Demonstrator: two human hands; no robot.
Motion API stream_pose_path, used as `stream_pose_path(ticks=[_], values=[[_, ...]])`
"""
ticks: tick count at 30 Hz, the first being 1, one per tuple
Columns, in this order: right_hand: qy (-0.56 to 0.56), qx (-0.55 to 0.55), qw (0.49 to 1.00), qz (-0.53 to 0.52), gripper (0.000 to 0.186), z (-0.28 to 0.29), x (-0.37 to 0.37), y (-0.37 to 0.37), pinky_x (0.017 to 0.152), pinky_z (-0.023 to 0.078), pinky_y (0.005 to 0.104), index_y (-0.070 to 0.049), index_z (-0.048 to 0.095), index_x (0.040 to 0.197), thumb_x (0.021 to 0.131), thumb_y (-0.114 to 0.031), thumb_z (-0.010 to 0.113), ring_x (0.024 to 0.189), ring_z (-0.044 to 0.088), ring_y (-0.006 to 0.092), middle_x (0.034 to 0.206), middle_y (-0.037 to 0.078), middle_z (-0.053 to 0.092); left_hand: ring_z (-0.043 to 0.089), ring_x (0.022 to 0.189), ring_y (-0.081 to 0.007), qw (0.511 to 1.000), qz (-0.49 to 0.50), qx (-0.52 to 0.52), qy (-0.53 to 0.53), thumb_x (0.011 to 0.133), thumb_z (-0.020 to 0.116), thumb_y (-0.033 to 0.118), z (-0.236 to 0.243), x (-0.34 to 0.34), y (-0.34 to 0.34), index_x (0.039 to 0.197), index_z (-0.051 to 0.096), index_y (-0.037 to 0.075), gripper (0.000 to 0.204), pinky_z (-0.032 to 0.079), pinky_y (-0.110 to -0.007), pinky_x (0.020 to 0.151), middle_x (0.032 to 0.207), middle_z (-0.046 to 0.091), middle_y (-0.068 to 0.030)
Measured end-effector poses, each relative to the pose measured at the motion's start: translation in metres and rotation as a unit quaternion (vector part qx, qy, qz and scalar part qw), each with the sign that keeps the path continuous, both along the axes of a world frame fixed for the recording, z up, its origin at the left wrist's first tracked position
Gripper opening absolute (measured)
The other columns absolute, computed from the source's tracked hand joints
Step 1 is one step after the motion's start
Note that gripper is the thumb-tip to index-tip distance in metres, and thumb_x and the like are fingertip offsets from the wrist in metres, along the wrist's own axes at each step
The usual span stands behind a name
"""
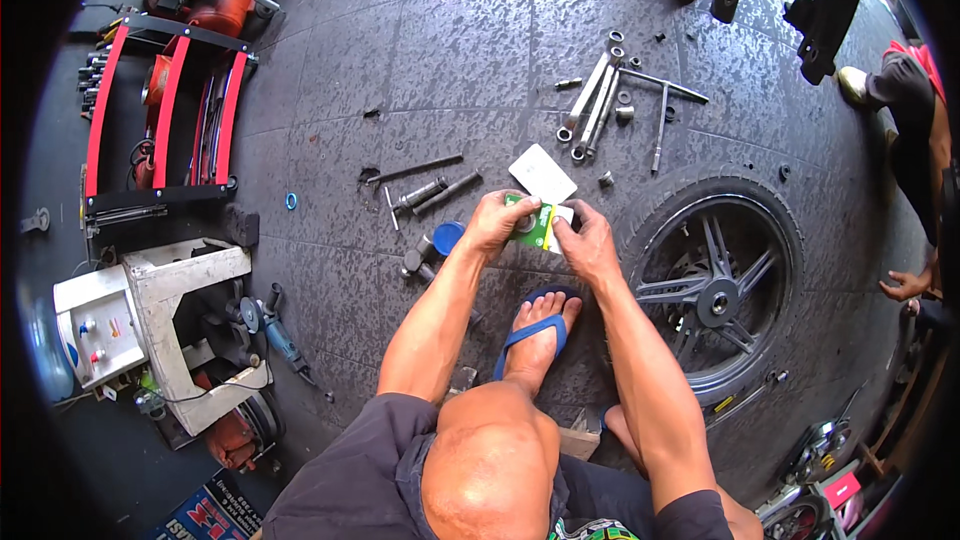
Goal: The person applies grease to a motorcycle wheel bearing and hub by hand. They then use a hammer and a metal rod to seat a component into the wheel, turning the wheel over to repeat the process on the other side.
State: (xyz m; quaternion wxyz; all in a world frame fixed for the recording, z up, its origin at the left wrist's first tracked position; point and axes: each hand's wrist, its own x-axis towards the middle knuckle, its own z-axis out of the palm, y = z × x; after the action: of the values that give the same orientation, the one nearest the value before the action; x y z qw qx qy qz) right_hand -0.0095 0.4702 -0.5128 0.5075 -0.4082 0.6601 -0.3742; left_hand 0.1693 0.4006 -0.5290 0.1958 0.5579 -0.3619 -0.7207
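My left hand (494,225) and my right hand (586,243) grip a small green and white packet (535,225) between thumbs and fingers at the centre. A white card or flat package (542,169) lies just beyond it. On the floor ahead are several combination wrenches (601,105), a T-handle wrench (662,120) and small sockets (625,113). A black spoked wheel with tyre (717,300) lies beside my right forearm. Metal rods and a cylindrical part (420,194), a hammer (415,265) and a blue round lid (447,237) lie beyond my left forearm.
A red and black tool trolley (175,110), an orange compressor (210,5), a white water dispenser (98,325) and a blue angle grinder (275,338) are on the left. Dark metal parts (812,25) sit at the upper right. A co-worker (905,120) stands at the right edge.
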Motion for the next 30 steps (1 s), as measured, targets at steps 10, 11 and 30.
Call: stream_pose_path(ticks=[10, 11, 30], values=[[0.153, -0.210, 0.966, 0.004, 0.011, 0.022, 0.005, -0.003, 0.065, 0.052, 0.0419, 0.002, 0.068, 0.089, 0.083, -0.007, 0.070, 0.072, 0.066, 0.0393, 0.079, 0.018, 0.065, 0.066, 0.072, -0.0133, 0.977, 0.186, 0.044, 0.097, 0.092, 0.071, 0.019, 0.004, -0.030, 0.030, 0.093, 0.068, 0.001, 0.019, 0.054, -0.029, 0.065, 0.085, 0.070, -0.0073], [0.178, -0.257, 0.950, 0.005, 0.009, 0.027, 0.008, -0.002, 0.064, 0.051, 0.0428, 0.001, 0.067, 0.089, 0.082, -0.005, 0.070, 0.071, 0.065, 0.0385, 0.079, 0.017, 0.064, 0.066, 0.069, -0.0155, 0.966, 0.220, 0.091, 0.101, 0.095, 0.069, 0.022, 0.003, -0.031, 0.030, 0.093, 0.067, 0.003, 0.020, 0.055, -0.029, 0.066, 0.085, 0.069, -0.0067], [-0.153, -0.004, 0.986, -0.066, 0.022, 0.041, 0.042, 0.000, 0.077, 0.055, 0.0341, 0.002, 0.073, 0.105, 0.091, -0.015, 0.072, 0.086, 0.071, 0.0204, 0.098, 0.014, 0.074, 0.055, 0.063, -0.0110, 0.963, 0.229, 0.013, 0.140, 0.102, 0.057, 0.049, 0.042, -0.010, 0.005, 0.091, 0.060, 0.012, 0.039, 0.049, -0.029, 0.059, 0.073, 0.057, 0.0009]])
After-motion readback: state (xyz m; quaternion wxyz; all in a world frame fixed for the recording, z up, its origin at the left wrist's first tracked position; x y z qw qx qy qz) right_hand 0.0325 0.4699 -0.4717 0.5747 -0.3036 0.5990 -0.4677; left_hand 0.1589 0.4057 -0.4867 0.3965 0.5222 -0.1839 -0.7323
